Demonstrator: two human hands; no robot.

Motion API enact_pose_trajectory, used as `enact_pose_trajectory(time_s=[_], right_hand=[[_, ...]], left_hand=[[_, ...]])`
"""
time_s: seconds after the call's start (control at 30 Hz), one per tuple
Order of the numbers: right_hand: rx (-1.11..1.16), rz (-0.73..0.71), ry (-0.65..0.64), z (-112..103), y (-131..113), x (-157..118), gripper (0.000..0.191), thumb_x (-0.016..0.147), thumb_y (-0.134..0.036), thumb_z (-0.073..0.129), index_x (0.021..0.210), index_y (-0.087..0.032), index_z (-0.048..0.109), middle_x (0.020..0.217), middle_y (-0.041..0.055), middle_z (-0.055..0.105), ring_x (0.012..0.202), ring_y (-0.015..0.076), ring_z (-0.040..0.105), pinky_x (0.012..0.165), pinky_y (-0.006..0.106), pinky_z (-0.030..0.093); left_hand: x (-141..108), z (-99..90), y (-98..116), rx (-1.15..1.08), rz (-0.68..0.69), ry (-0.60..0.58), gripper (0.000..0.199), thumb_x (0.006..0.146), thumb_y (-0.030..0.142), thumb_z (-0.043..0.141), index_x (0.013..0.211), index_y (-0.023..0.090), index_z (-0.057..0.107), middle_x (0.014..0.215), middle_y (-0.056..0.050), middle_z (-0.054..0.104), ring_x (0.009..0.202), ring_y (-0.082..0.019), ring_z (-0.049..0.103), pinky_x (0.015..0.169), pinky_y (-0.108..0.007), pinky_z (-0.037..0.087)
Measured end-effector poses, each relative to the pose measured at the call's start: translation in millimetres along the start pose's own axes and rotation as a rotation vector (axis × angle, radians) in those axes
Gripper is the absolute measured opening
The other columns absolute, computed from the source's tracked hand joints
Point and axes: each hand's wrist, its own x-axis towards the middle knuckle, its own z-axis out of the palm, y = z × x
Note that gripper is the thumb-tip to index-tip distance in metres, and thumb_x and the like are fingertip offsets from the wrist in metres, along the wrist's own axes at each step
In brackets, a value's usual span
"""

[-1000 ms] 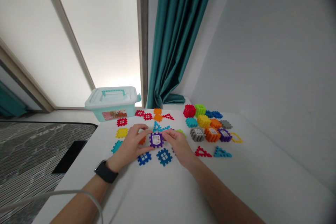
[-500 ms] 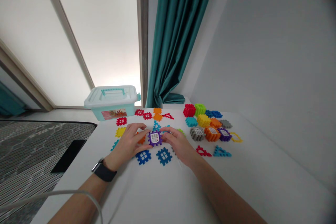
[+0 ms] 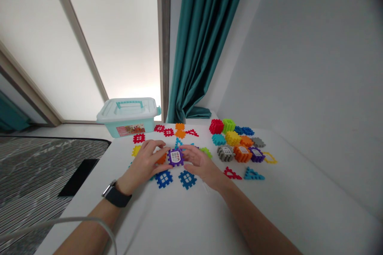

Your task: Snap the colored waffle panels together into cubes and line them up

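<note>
The left hand [image 3: 143,164] and right hand [image 3: 201,163] stand half open, fingertips touching both sides of the purple waffle block [image 3: 176,157] (I cannot tell if they truly grip it). Far behind this block, on the tabletop [image 3: 179,219], sits a closed turquoise plastic box [image 3: 128,117], its inside hidden. Flat blue pieces [image 3: 164,179] lie just before the block, and assembled cubes [image 3: 241,153] lie right of it.

1. The left hand [image 3: 143,165] is angling inward, palm down, with its fingers [image 3: 158,155] curving rightward and slightly spread.
2. The right hand [image 3: 200,165] is mirroring it from the other side, with its fingers [image 3: 188,159] bending leftward.
3. The left forearm [image 3: 95,223] and right forearm [image 3: 254,223] are converging upward from the bottom corners.
</note>
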Motion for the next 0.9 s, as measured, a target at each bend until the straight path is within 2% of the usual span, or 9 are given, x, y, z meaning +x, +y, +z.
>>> enact_pose_trajectory(time_s=[0.17, 0.4, 0.5, 0.6, 0.7, 0.9], right_hand=[[0.026, 0.023, 0.1, 2, 9, 5, 0.032, 0.078, -0.034, 0.076, 0.106, -0.023, 0.064, 0.098, 0.0018, 0.074, 0.091, 0.0167, 0.067, 0.084, 0.031, 0.05], [-0.067, 0.039, 0.233, 4, 17, 10, 0.022, 0.076, -0.035, 0.075, 0.09, -0.021, 0.067, 0.083, 0.0006, 0.073, 0.076, 0.0166, 0.066, 0.073, 0.03, 0.049], [-0.177, -0.03, 0.296, 2, 19, 11, 0.017, 0.077, -0.034, 0.072, 0.088, -0.022, 0.067, 0.083, 0.0013, 0.073, 0.08, 0.0183, 0.067, 0.078, 0.033, 0.05], [-0.387, -0.149, 0.344, 1, 16, 9, 0.011, 0.081, -0.031, 0.067, 0.089, -0.023, 0.069, 0.089, 0.0027, 0.073, 0.088, 0.0202, 0.066, 0.087, 0.036, 0.049], [-0.532, -0.225, 0.344, 3, 9, 5, 0.011, 0.085, -0.029, 0.062, 0.091, -0.025, 0.07, 0.093, 0.0032, 0.074, 0.091, 0.0213, 0.066, 0.089, 0.038, 0.048], [-0.594, -0.297, 0.323, 7, 4, 2, 0.012, 0.088, -0.028, 0.059, 0.091, -0.026, 0.071, 0.093, 0.0033, 0.074, 0.092, 0.0219, 0.066, 0.093, 0.039, 0.046]], left_hand=[[1, 1.5, 2, 0.006, 0.026, -0.016, 0.043, 0.09, 0.048, 0.066, 0.122, 0.021, 0.062, 0.112, -0.011, 0.061, 0.102, -0.027, 0.056, 0.092, -0.045, 0.048], [-1, 9.6, 8, -0.091, -0.077, -0.057, 0.036, 0.089, 0.042, 0.068, 0.119, 0.021, 0.062, 0.117, -0.011, 0.06, 0.108, -0.027, 0.056, 0.094, -0.043, 0.048], [1, 10.3, 13, -0.218, -0.165, -0.097, 0.028, 0.091, 0.038, 0.065, 0.114, 0.022, 0.064, 0.114, -0.009, 0.061, 0.106, -0.025, 0.058, 0.093, -0.041, 0.049], [6, 7.7, 16, -0.372, -0.253, -0.132, 0.021, 0.094, 0.036, 0.058, 0.108, 0.022, 0.066, 0.109, -0.008, 0.062, 0.102, -0.023, 0.06, 0.091, -0.038, 0.051], [9, 4.6, 17, -0.481, -0.299, -0.144, 0.026, 0.097, 0.038, 0.05, 0.102, 0.02, 0.068, 0.105, -0.008, 0.063, 0.099, -0.023, 0.061, 0.091, -0.038, 0.052], [11, 2.2, 19, -0.579, -0.306, -0.184, 0.032, 0.1, 0.037, 0.043, 0.094, 0.02, 0.068, 0.105, -0.008, 0.064, 0.099, -0.021, 0.062, 0.092, -0.036, 0.053]])
